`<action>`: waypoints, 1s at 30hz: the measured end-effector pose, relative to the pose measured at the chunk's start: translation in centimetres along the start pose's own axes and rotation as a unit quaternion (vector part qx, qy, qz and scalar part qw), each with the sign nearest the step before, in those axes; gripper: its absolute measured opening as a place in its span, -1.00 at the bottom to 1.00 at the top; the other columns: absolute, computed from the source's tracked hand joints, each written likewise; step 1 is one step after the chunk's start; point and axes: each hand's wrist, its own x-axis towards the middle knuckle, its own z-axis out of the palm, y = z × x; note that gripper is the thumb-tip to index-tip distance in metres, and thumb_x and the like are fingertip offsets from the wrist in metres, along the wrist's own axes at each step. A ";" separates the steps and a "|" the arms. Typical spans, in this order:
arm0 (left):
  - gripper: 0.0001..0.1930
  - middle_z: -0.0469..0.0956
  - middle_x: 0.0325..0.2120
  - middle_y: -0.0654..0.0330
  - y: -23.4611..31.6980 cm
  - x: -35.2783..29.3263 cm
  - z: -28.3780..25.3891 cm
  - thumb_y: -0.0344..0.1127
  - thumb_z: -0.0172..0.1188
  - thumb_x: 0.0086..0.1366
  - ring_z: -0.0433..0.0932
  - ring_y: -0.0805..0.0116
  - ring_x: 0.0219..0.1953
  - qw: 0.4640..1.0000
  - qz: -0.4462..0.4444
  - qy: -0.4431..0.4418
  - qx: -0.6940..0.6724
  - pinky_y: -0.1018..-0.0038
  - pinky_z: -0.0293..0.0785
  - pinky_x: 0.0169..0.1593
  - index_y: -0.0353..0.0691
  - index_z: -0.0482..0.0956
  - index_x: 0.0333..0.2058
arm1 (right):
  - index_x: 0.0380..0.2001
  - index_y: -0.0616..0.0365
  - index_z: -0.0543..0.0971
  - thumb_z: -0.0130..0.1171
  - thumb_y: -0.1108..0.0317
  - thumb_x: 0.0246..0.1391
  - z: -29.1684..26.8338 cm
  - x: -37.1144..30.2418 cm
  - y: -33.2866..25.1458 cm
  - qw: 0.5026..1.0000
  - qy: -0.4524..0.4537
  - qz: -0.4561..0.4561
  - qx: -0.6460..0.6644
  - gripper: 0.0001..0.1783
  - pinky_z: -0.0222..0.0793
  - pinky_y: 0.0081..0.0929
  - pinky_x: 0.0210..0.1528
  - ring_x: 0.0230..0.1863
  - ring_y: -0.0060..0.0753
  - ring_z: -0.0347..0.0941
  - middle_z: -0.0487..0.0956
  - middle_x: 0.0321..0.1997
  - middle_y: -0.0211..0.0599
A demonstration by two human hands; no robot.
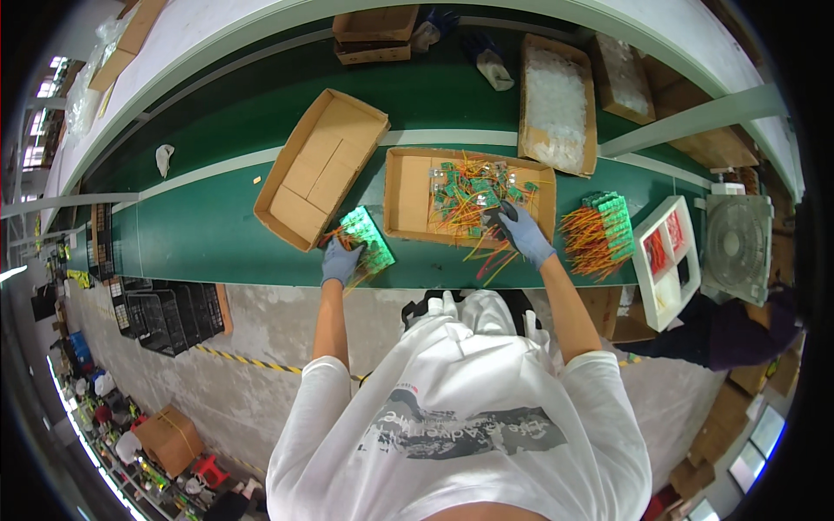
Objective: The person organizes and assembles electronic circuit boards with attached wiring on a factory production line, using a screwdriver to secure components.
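My left hand (340, 260), in a grey-blue glove, has its fingers closed at the edge of a bright green circuit board panel (370, 238). Red and orange wires come out around those fingers. My right hand (526, 236), gloved the same way, reaches over the front edge of a cardboard tray (407, 193). Its fingers are bent together at a heap of small green circuit boards (473, 187) with orange and red wires; what they pinch is hidden. Below that hand, loose red and yellow wires (495, 262) hang over the tray's front edge onto the green bench.
A bare cardboard tray (314, 165) lies tilted to the left. Stacked green boards with orange wires (599, 234) stand at the right, beside a white divided tray (653, 265) and a fan (737, 243). Farther back is a box of clear plastic pieces (557, 108). Black crates (169, 317) stand left below the bench.
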 end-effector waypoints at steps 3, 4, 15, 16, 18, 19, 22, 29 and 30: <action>-0.14 0.44 0.05 -0.17 5.3 -1.5 -4.6 0.13 0.29 0.12 0.41 -0.03 0.13 0.989 -0.091 0.079 0.090 0.24 0.34 0.19 -0.35 0.24 0.23 | 0.28 0.19 0.29 0.06 0.18 0.24 -0.9 -2.4 -3.3 0.993 0.000 0.118 0.011 -0.41 0.30 -0.42 0.21 0.11 -0.26 0.46 0.55 0.07 -0.03; -0.14 0.44 0.05 -0.17 8.3 -2.2 -6.8 0.13 0.29 0.12 0.41 -0.03 0.13 0.990 -0.078 0.076 0.094 0.24 0.34 0.19 -0.35 0.24 0.23 | 0.29 0.14 0.29 0.07 0.13 0.23 -1.2 -3.0 -3.3 0.990 -0.012 0.062 -0.127 -0.38 0.29 -0.35 0.23 0.12 -0.17 0.45 0.55 0.08 -0.03; -0.55 0.55 -0.03 -0.04 26.6 -5.3 1.9 -0.28 0.25 0.20 0.58 0.13 -0.08 0.911 0.350 -0.168 -0.140 0.30 0.47 0.00 -0.24 0.47 0.06 | 0.16 0.13 0.40 0.03 0.02 0.20 -0.8 -2.6 -5.1 0.939 -0.101 -0.016 -0.329 -0.44 0.34 -0.17 0.12 0.01 0.09 0.48 0.56 -0.02 0.08; -0.54 0.53 -0.01 -0.05 26.8 -6.0 2.6 -0.27 0.25 0.20 0.58 0.10 -0.07 0.911 0.399 -0.096 -0.038 0.27 0.48 0.00 -0.22 0.46 0.07 | 0.16 0.13 0.40 0.03 0.02 0.20 -0.4 -2.1 -3.5 0.941 -0.094 -0.009 -0.324 -0.44 0.34 -0.17 0.12 0.01 0.09 0.48 0.56 -0.02 0.08; -0.50 0.49 0.03 -0.07 28.2 -6.5 2.8 -0.24 0.25 0.20 0.53 0.03 -0.02 0.935 0.334 -0.087 -0.080 0.24 0.44 0.05 -0.20 0.42 0.11 | 0.13 0.14 0.41 0.05 0.05 0.17 -0.3 -0.7 -1.3 0.904 -0.051 -0.057 -0.421 -0.45 0.35 -0.14 0.10 0.01 0.11 0.48 0.56 -0.03 0.11; -0.46 0.45 0.07 -0.09 28.3 -6.6 2.8 -0.22 0.24 0.19 0.48 -0.04 0.04 0.958 0.251 -0.071 -0.124 0.20 0.40 0.09 -0.17 0.38 0.15 | 0.13 0.14 0.41 0.05 0.05 0.17 0.0 -0.8 -1.5 0.906 -0.050 -0.055 -0.418 -0.45 0.35 -0.14 0.10 0.01 0.11 0.48 0.56 -0.03 0.11; -0.38 0.42 0.10 -0.12 28.1 -6.2 2.3 -0.17 0.26 0.17 0.43 -0.10 0.09 0.919 0.335 0.205 0.010 0.18 0.39 0.12 -0.19 0.32 0.19 | -0.03 0.22 0.47 0.13 0.09 0.13 0.0 -1.5 -2.2 0.926 0.041 -0.061 -0.369 -0.54 0.40 -0.14 -0.03 -0.07 0.06 0.51 0.59 -0.11 0.06; -0.65 0.62 -0.22 -0.03 28.5 -4.9 1.0 -0.23 0.24 0.17 0.59 -0.03 -0.17 0.883 0.378 -0.237 -0.144 0.23 0.48 -0.04 -0.16 0.58 -0.06 | -0.03 0.09 0.50 0.19 0.05 0.08 -1.9 -2.0 -3.8 0.949 -0.064 -0.033 -0.308 -0.53 0.40 -0.15 -0.05 -0.08 0.07 0.51 0.59 -0.15 0.10; -0.65 0.62 -0.22 -0.03 28.3 -5.0 1.1 -0.23 0.24 0.17 0.59 -0.03 -0.17 0.884 0.376 -0.237 -0.144 0.23 0.48 -0.04 -0.16 0.58 -0.06 | -0.03 0.07 0.51 0.19 0.04 0.08 -1.9 -2.5 -4.8 0.949 -0.071 -0.001 -0.306 -0.54 0.40 -0.15 -0.06 -0.09 0.06 0.51 0.59 -0.15 0.10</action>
